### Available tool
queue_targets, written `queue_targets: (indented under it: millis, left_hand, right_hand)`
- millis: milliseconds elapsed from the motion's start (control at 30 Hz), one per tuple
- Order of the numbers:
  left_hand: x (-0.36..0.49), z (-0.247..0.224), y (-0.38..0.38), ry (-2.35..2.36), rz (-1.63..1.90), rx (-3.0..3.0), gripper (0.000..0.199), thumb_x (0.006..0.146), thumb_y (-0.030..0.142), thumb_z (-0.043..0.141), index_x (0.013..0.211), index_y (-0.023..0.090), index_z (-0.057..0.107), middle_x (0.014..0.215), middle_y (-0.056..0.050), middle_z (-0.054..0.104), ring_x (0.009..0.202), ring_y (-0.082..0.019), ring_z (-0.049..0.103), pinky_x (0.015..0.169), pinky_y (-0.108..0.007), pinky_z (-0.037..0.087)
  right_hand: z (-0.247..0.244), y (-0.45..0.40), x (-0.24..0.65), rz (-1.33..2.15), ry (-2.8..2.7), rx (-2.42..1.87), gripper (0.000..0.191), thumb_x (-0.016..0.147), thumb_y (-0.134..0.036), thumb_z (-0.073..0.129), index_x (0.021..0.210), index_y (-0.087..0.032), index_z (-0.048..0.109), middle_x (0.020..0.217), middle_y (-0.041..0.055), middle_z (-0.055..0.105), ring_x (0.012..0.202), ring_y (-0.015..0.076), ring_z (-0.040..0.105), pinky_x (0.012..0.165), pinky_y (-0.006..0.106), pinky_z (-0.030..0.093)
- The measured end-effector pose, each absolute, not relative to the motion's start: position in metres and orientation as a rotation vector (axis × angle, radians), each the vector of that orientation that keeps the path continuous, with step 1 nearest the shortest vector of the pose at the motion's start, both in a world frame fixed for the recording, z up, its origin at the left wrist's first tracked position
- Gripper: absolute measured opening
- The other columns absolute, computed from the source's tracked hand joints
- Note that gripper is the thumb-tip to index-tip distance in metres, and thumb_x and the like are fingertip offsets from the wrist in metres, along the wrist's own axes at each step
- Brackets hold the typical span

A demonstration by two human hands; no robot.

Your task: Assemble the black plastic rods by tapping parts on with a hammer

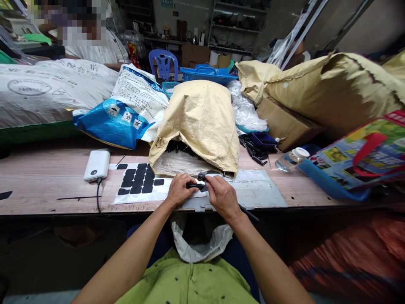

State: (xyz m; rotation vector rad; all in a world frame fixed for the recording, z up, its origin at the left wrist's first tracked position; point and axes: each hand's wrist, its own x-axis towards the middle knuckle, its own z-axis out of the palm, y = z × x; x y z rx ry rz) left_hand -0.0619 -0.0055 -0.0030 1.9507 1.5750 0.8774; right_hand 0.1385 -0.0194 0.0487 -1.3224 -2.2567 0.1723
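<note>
Just in front of the open mouth of a tan sack, my two hands are close together over the table edge. My left hand is closed on a small black part. Between the fingertips of my right hand is a dark rounded piece, close to the black part. Beneath them lies a grey sheet. To the left, a white sheet carries rows of black rounded stickers. Whether the two pieces are joined cannot be made out.
A white power bank with a cable lies left. Black parts, a clear jar and a blue tray holding a colourful bag are right. Large sacks line the back. An open white bag hangs at my lap. A person sits back left.
</note>
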Motion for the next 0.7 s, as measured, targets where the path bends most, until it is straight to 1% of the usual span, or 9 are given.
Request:
queue_targets:
  millis: [200, 367, 500, 700]
  left_hand:
    - [-0.061, -0.001, -0.006, 1.589, 0.865, 1.922, 0.015, 0.077, 0.032, 0.079, 0.09, 0.026, 0.076, 0.093, -0.002, 0.072, 0.095, -0.023, 0.055, 0.087, -0.037, 0.042]
    - [-0.06, 0.001, -0.007, 1.604, 0.865, 1.927, 0.016, 0.075, 0.029, 0.08, 0.09, 0.025, 0.075, 0.093, -0.001, 0.072, 0.095, -0.023, 0.055, 0.087, -0.036, 0.042]
    - [-0.06, 0.001, -0.008, 1.609, 0.866, 1.928, 0.017, 0.074, 0.025, 0.079, 0.091, 0.024, 0.075, 0.093, -0.001, 0.072, 0.095, -0.023, 0.055, 0.086, -0.036, 0.043]
    - [-0.06, 0.001, -0.008, 1.608, 0.861, 1.93, 0.017, 0.075, 0.025, 0.079, 0.092, 0.025, 0.075, 0.094, -0.001, 0.072, 0.095, -0.023, 0.055, 0.087, -0.036, 0.043]
  right_hand:
    - [0.043, -0.019, 0.146, 0.192, -2.258, -1.337, 0.024, 0.099, -0.022, 0.05, 0.116, -0.024, 0.067, 0.096, 0.006, 0.068, 0.093, 0.0205, 0.062, 0.081, 0.03, 0.049]
    - [0.039, 0.0, 0.16, 0.156, -2.138, -1.364, 0.025, 0.099, -0.023, 0.052, 0.118, -0.024, 0.067, 0.104, 0.0056, 0.07, 0.099, 0.0209, 0.063, 0.087, 0.031, 0.048]
    - [0.021, 0.014, 0.174, 0.1, -2.166, -1.4, 0.024, 0.096, -0.02, 0.055, 0.115, -0.024, 0.069, 0.103, 0.0053, 0.069, 0.099, 0.0217, 0.061, 0.087, 0.032, 0.047]
    - [-0.003, 0.018, 0.18, -0.026, -2.232, -1.385, 0.024, 0.099, -0.022, 0.051, 0.116, -0.022, 0.068, 0.1, 0.0067, 0.065, 0.095, 0.0229, 0.055, 0.087, 0.034, 0.044]
